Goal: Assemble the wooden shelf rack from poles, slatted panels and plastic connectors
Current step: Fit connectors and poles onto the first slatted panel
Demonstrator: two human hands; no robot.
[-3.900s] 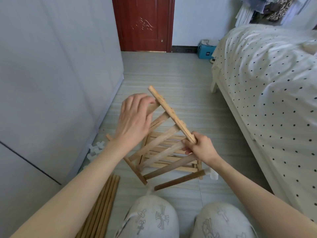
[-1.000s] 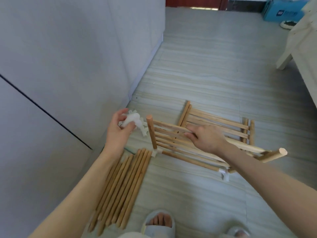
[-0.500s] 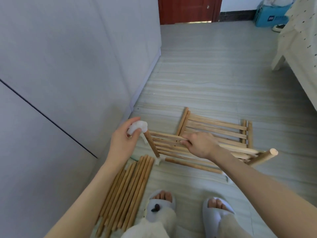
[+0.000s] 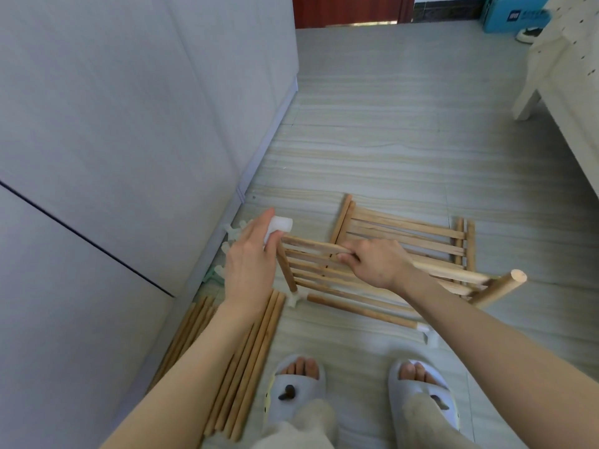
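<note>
A partly built rack stands on the floor: a slatted panel (image 4: 327, 277) framed by poles and white plastic connectors (image 4: 293, 299). My left hand (image 4: 251, 264) holds a white connector (image 4: 280, 225) right at the top of the upright pole (image 4: 287, 270) at the rack's left corner. My right hand (image 4: 376, 262) grips the rack's top rail pole. Another upright pole (image 4: 499, 288) sticks up at the right corner. A second slatted panel (image 4: 405, 233) lies flat behind the rack.
Several loose poles (image 4: 240, 367) lie in a bundle by my left foot. Spare white connectors (image 4: 228, 244) sit against the grey wardrobe (image 4: 129, 124) on the left. A bed (image 4: 567, 76) stands at the right. My slippered feet (image 4: 298, 387) are below.
My left hand has picked a white connector from the pile by the wardrobe and brought it over the top of the left upright pole. My right hand keeps its grip on the rail.
</note>
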